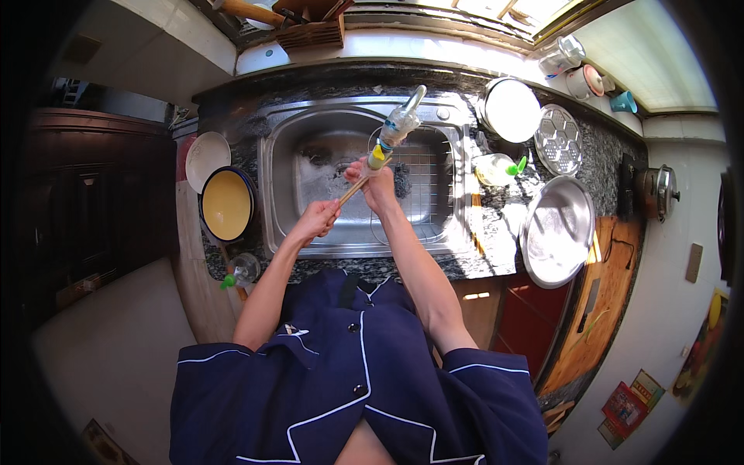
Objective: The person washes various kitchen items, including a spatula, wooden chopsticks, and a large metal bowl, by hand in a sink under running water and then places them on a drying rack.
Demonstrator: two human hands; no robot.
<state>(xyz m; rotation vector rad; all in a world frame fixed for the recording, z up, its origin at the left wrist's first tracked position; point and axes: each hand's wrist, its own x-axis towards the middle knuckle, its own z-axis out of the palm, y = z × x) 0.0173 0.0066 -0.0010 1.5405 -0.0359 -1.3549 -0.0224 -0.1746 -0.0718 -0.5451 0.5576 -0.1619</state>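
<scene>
My left hand (318,220) is closed around the near ends of a bundle of wooden chopsticks (353,189) over the steel sink (273,192). Under the yellow-tabbed outlet of the wrapped faucet (401,123), my right hand (376,183) is around the far part of the chopsticks, its fingers curled. Water runs from the outlet onto them. Below, a wire rack (427,200) lies in the right side of the basin, with a dark mesh scourer (401,180) at its left. Foamy water shows at the basin's left.
Left of the sink are a white bowl (208,161), a yellow enamel basin (228,203) and a green-capped bottle (244,269). To its right stand another green-topped bottle (495,170), a perforated steel plate (558,139) and a large steel bowl (558,232). A knife (589,305) lies on a wooden board (616,279).
</scene>
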